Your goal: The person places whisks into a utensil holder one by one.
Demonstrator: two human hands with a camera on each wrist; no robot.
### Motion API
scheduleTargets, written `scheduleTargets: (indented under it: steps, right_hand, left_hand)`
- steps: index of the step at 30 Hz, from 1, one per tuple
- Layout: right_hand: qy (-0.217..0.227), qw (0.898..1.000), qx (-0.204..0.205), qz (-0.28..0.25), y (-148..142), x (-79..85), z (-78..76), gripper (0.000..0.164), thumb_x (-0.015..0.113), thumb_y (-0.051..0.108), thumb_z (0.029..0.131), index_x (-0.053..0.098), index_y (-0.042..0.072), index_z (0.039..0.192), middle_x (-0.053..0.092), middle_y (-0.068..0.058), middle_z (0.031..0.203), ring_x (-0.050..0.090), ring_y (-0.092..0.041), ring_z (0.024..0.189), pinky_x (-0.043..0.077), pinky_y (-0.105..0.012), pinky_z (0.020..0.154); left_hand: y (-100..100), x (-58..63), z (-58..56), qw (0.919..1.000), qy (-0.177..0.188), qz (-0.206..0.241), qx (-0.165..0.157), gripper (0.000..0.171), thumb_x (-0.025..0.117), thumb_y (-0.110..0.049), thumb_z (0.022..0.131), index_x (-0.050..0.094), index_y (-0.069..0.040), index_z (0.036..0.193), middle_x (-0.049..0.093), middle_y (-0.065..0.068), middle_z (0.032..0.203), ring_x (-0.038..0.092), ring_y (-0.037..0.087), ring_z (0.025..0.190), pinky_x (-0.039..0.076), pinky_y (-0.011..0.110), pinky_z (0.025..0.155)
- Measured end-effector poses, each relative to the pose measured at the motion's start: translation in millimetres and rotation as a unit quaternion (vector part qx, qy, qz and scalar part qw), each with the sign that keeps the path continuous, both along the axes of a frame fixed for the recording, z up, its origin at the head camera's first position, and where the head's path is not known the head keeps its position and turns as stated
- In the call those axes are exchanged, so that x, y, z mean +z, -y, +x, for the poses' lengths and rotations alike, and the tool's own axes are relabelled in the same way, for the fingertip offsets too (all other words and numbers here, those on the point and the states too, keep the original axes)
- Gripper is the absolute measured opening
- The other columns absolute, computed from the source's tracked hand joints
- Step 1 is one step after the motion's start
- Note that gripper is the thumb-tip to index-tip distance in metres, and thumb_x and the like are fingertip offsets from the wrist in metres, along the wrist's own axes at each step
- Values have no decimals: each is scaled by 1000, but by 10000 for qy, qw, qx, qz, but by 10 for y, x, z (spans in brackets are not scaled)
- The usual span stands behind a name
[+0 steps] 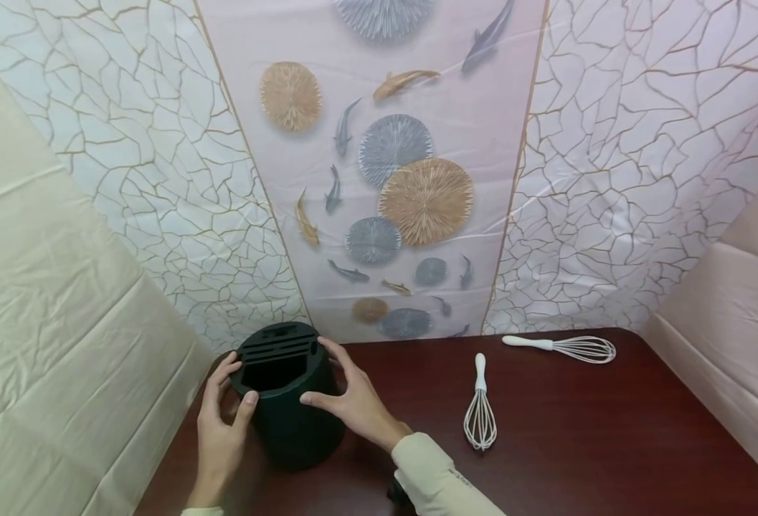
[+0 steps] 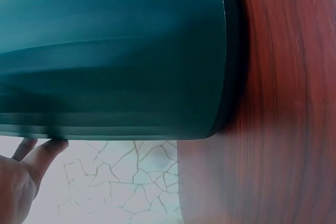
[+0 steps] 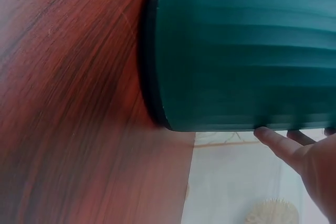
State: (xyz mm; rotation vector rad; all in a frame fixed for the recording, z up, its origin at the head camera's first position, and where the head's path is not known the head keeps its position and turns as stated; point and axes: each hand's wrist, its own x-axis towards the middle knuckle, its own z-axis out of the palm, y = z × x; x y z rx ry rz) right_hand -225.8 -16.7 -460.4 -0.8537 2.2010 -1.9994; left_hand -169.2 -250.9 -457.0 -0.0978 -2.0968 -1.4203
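Soft light (wrist views hazy).

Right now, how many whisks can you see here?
2. One whisk lies right of the dark green container, handle pointing away; the other whisk lies farther right, near the table's back edge, handle pointing left. The container's dark inside could hide more.

- Head cam: looks forward and down from above the worktop [image 1: 611, 430], far enough back to get its back edge and the backdrop [image 1: 379, 172]
- Left wrist: super close to the dark green container [image 2: 131, 61], turned sideways, worktop along frame right
- Right wrist: equally close, tipped opposite, worktop frame left
- All three share the container: head gets its top, wrists its side
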Motion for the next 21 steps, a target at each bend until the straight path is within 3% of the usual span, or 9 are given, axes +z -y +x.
scheduleTargets:
  steps: [5, 12, 21]
  right_hand:
    - [145, 9997, 63, -162, -116, -3, 1, 83, 81, 33, 96, 33, 47, 162, 37, 14, 165, 40, -18, 151, 42, -49, 117]
    - [185, 9996, -56, -224, -238, -4, 43, 81, 80, 31, 97, 34, 48, 161, 34, 15, 167, 36, -23, 153, 36, -57, 120]
    - [276, 9991, -282, -130, -372, -6, 150, 83, 80, 29, 96, 32, 49, 162, 35, 16, 166, 36, -20, 153, 37, -56, 119]
  left_hand:
    - [-80, -7, -16, 9998, -136, -7, -160, 54, 66, -7, 103, 53, -22, 153, 41, -13, 164, 44, 11, 145, 45, 10, 95]
    - [-184, 0, -32, 9996, -92, -162, -207, 55, 66, -8, 103, 52, -25, 154, 39, -14, 165, 42, 13, 148, 44, 13, 97]
    - [-316, -62, -34, 9991, -119, -2, -419, 57, 66, -6, 103, 50, -24, 155, 37, -10, 167, 42, 12, 148, 45, 14, 100]
